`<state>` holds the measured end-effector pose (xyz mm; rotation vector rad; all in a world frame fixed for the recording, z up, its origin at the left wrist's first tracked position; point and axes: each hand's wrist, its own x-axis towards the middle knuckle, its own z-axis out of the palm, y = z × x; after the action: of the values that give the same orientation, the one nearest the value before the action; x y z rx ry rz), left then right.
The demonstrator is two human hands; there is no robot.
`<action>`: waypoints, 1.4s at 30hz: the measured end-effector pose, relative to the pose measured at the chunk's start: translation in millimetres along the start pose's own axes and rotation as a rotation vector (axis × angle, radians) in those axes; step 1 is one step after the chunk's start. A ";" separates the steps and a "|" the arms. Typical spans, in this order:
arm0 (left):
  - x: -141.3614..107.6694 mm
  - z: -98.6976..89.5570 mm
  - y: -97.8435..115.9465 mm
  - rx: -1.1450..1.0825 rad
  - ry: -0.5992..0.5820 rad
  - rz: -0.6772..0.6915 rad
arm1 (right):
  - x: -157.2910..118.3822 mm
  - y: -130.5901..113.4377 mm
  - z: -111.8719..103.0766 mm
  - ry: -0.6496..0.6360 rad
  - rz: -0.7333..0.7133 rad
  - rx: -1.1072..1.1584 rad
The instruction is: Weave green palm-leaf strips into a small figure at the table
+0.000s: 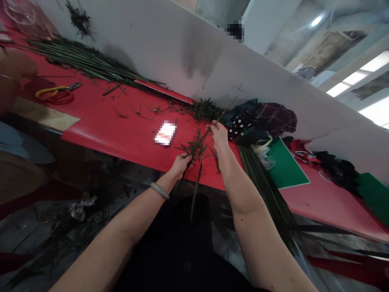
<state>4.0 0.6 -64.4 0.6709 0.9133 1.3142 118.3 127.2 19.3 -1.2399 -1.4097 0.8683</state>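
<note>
Between my hands a narrow green leaf strip [199,140] runs slantwise over the red table. My left hand [181,163], with a pale bangle at its wrist, is closed round the strip's lower end. Up and to the right, my right hand [218,132] pinches its other end. Short leaf scraps [199,152] lie beneath and around the strip. One longer leaf [196,190] hangs over the table's front edge below my hands. Beside my right forearm, a pair of scissors or pliers with a yellow handle [218,166] is mostly hidden.
A lit phone [165,133] lies left of my hands. Further left are yellow-and-red-handled pliers [56,94] and a bundle of long leaves [88,65], near a co-worker's arm [15,77]. More leaves [264,182] and a green board [288,166] lie right. A white partition [158,44] stands behind.
</note>
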 end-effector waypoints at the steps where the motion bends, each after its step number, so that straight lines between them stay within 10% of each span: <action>1: 0.4 -0.2 -0.3 -0.004 -0.004 0.002 | -2.5 -4.1 -1.8 0.004 -0.050 -0.004; 15: -2.8 -4.5 1.7 0.001 -0.080 -0.036 | -63.4 5.7 -15.8 -0.524 -0.788 -1.102; 31: 0.9 -6.3 0.1 0.006 -0.082 -0.092 | -70.0 27.1 -17.6 -0.578 -0.788 -1.166; 37: -1.3 -5.0 -1.1 -0.050 -0.079 -0.063 | -80.7 25.1 -16.1 -0.264 -0.642 -0.920; 42: -2.8 3.9 -5.2 -0.013 -0.045 0.065 | -94.5 6.8 -6.0 -0.331 -0.559 -0.943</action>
<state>10.0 -2.7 -66.3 0.7222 0.8519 1.3568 120.6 36.1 -7.3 -1.2550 -2.4262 -0.0353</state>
